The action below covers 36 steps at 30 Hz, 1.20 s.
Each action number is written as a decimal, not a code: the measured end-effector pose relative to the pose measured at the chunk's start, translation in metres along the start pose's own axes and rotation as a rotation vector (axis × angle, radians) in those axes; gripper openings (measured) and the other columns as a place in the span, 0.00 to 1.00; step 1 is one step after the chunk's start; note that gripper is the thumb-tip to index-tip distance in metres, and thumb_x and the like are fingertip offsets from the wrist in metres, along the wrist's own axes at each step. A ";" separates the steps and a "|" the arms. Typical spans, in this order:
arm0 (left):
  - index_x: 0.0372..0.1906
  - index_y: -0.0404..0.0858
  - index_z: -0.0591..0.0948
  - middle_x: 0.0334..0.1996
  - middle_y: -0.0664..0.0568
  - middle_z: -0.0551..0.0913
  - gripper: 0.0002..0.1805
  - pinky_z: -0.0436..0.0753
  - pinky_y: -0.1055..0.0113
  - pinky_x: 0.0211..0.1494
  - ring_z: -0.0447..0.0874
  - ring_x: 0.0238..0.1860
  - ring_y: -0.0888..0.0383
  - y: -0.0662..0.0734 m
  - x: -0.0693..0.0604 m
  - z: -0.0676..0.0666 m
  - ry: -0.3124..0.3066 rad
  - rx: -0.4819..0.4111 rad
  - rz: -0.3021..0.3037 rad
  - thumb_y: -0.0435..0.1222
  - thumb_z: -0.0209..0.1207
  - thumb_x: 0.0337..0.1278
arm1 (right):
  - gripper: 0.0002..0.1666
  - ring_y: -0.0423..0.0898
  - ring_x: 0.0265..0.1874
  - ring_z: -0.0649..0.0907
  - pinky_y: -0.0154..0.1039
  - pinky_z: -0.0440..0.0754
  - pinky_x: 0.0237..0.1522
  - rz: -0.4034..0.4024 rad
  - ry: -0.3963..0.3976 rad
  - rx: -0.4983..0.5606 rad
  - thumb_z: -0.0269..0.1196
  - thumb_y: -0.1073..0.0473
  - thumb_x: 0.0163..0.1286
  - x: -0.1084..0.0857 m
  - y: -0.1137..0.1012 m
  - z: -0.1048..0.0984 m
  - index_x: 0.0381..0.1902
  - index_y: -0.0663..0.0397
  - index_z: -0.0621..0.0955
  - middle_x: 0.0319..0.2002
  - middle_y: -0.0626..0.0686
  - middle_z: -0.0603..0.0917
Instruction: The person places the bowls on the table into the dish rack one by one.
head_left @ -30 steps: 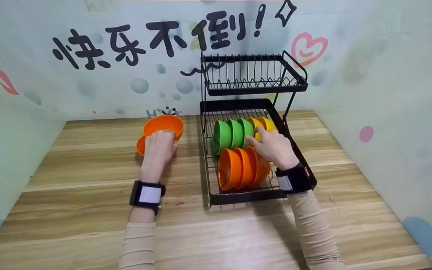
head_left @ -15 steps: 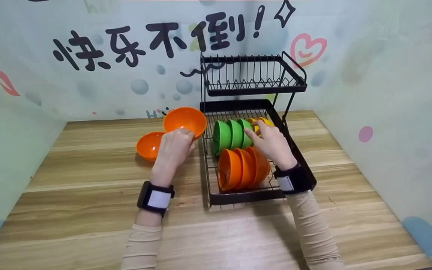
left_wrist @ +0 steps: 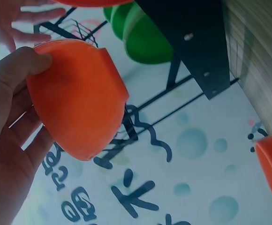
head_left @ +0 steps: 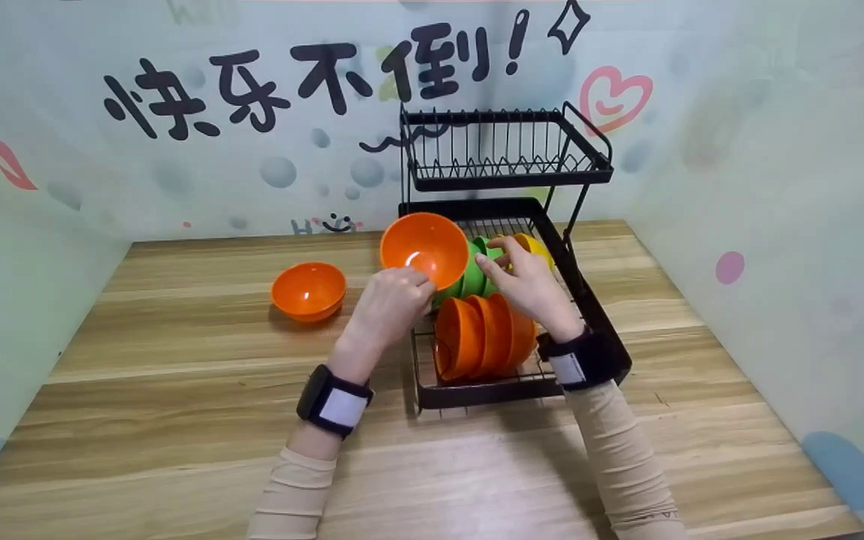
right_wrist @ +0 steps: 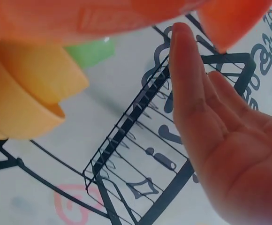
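Observation:
My left hand (head_left: 391, 306) pinches the rim of an orange bowl (head_left: 426, 244), thumb on one side and fingers on the other. That bowl (left_wrist: 77, 98) is raised at the left side of the black dish rack (head_left: 522, 390), in front of the green bowls (head_left: 479, 281). Above the rack's lower tier, my right hand (head_left: 529, 281) hovers with loosely bent fingers and nothing in its grasp. Below it, several orange bowls (head_left: 458, 339) stand on edge in a row. Yellow bowls (head_left: 537, 250) sit behind the right hand, partly covered by it.
Another orange bowl (head_left: 308, 291) rests upright on the wooden table (head_left: 177, 390), left of the rack. The rack's wire upper tier (head_left: 507, 150) overhangs the back of the lower one. Printed walls (head_left: 777, 150) close in the back and sides.
My left hand has lifted the orange bowl off the left side of the table and carried it right to the rack. The right hand has shifted slightly left.

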<state>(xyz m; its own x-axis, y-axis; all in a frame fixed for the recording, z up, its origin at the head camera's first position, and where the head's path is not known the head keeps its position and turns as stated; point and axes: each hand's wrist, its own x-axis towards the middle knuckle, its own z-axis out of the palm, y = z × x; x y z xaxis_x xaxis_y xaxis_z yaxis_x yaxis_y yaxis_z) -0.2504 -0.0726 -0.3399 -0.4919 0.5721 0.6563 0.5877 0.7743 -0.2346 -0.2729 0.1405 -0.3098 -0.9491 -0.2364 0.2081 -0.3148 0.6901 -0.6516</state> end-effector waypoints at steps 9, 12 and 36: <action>0.29 0.39 0.84 0.26 0.52 0.85 0.03 0.80 0.69 0.31 0.82 0.28 0.57 0.013 0.004 0.003 -0.031 0.017 0.078 0.35 0.65 0.50 | 0.29 0.55 0.39 0.85 0.37 0.82 0.37 0.031 -0.014 0.133 0.53 0.46 0.72 0.001 -0.001 0.003 0.63 0.57 0.67 0.45 0.62 0.84; 0.29 0.39 0.85 0.26 0.53 0.86 0.02 0.80 0.70 0.32 0.82 0.28 0.58 0.016 0.006 0.005 -0.001 0.000 0.098 0.34 0.64 0.51 | 0.27 0.54 0.39 0.84 0.36 0.81 0.35 0.036 -0.004 0.124 0.54 0.50 0.72 0.001 0.000 0.004 0.63 0.57 0.67 0.46 0.62 0.83; 0.34 0.41 0.85 0.31 0.55 0.86 0.03 0.83 0.70 0.38 0.83 0.33 0.59 0.028 0.010 0.012 0.195 -0.055 0.208 0.33 0.61 0.56 | 0.31 0.53 0.49 0.77 0.37 0.82 0.42 0.172 -0.073 0.564 0.47 0.67 0.65 0.002 -0.001 -0.002 0.68 0.57 0.62 0.60 0.62 0.70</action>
<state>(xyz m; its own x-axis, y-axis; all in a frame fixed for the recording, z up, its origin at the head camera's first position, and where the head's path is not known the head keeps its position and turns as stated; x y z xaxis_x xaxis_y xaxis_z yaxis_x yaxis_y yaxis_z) -0.2468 -0.0420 -0.3488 -0.2273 0.6504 0.7248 0.6994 0.6269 -0.3433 -0.2745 0.1412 -0.3073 -0.9765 -0.2139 0.0272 -0.0832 0.2571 -0.9628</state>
